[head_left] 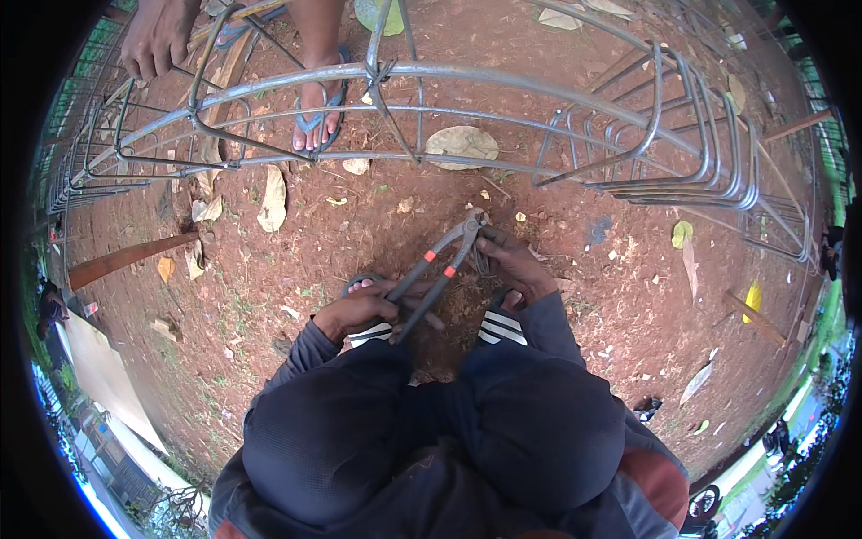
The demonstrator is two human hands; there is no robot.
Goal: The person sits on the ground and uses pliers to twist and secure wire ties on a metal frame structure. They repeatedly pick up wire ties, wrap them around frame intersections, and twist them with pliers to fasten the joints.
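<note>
My left hand (359, 312) is closed around a pair of pincers (452, 250) with dark grips and orange bands. The pincers' handles are spread apart, and their metal head points away from me, low over the dirt. By that head is my right hand (514, 263), thumb and fingers pinched together. What look like thin wires (482, 264) hang from its fingers, partly hidden by them. Beyond both hands, a long cage of steel rebar (503, 79) with bent stirrups runs across the view. A wire tie (381, 72) binds one stirrup to the top bar.
Another person's hand (159, 40) rests by the cage at the far left, and that person's sandalled foot (316, 112) stands behind it. Wooden stakes (135, 259) jut in at the left and right. Dry leaves (461, 145) lie scattered on the red soil. My sandals (501, 329) flank the pincers.
</note>
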